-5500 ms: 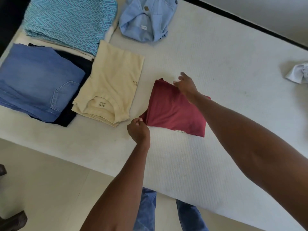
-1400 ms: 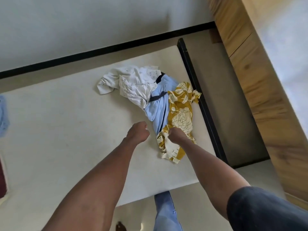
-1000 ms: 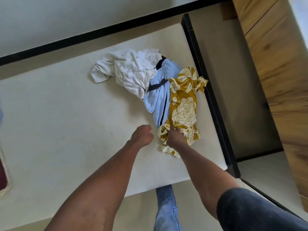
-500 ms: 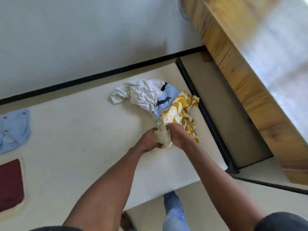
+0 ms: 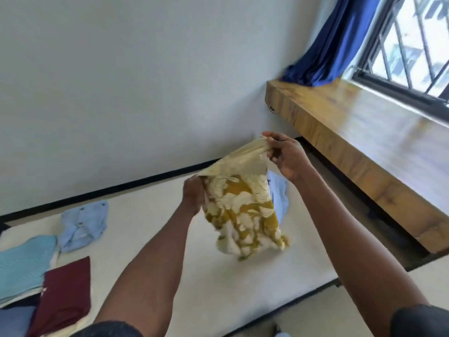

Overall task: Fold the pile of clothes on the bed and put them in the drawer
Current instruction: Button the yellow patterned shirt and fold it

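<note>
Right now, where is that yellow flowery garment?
In the head view the yellow floral garment hangs in the air right of centre above the bed, held up by the left hand and right hand, in front of a light blue garment.

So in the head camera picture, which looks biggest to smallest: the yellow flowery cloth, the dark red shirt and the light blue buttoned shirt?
1. yellow flowery cloth, nearer the camera
2. dark red shirt, partly cut off
3. light blue buttoned shirt

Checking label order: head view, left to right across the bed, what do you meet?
Folded teal garment → maroon folded shirt → light blue buttoned garment → left hand → yellow floral garment → right hand → wooden ledge.
</note>
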Motion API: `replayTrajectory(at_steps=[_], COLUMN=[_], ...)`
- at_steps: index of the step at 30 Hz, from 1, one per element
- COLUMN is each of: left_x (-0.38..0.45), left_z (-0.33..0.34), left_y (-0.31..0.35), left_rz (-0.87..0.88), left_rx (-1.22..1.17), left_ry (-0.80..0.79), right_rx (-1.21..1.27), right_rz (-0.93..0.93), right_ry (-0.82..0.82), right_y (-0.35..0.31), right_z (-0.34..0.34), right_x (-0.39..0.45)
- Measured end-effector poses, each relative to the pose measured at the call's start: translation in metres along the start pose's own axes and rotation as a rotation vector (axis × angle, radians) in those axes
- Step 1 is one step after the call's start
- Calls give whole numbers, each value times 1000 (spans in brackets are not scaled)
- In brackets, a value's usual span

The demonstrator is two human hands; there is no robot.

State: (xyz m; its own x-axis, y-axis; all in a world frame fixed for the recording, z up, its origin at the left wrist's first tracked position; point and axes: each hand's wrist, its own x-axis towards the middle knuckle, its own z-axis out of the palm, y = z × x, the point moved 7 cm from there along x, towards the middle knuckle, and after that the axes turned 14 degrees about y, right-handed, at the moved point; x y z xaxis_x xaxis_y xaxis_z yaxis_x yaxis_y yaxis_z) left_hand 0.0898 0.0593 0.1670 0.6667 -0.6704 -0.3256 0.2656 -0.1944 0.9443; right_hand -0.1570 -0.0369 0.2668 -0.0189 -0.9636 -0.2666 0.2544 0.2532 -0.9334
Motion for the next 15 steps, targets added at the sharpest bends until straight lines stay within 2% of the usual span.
replayTrajectory(at_steps=[2,4,6,8,10,12,13,15], left_x=[-4,-8,-11,-14,-13,-25,-35,-54], left_z=[-17,-20,-34,-68,-107,-140,-149,-156], left_y=[35,65,80,84,76,68,66,67], left_rz=[61,199,293,281,155,10,-61,-151], left_rx=[115,388,753,1170,1416,1415,1323,1013], left_ry=[-34,-171,-317,-353,-345,-318,-302,-238], right_rx=[-87,-132,-113,-78,-23,-20,-57,-292], right_rz=[-57,-112,-158,-179,-174,-144,-121,-97], right_ry=[121,260,297,313,339,329,273,61], right_y=[-10,-17,-22,-24,-27,-23,-18,1], right_z=[5,2,2,5,5,5,10,30], right_x=[-7,-5,-6,-2,2,8,11,9])
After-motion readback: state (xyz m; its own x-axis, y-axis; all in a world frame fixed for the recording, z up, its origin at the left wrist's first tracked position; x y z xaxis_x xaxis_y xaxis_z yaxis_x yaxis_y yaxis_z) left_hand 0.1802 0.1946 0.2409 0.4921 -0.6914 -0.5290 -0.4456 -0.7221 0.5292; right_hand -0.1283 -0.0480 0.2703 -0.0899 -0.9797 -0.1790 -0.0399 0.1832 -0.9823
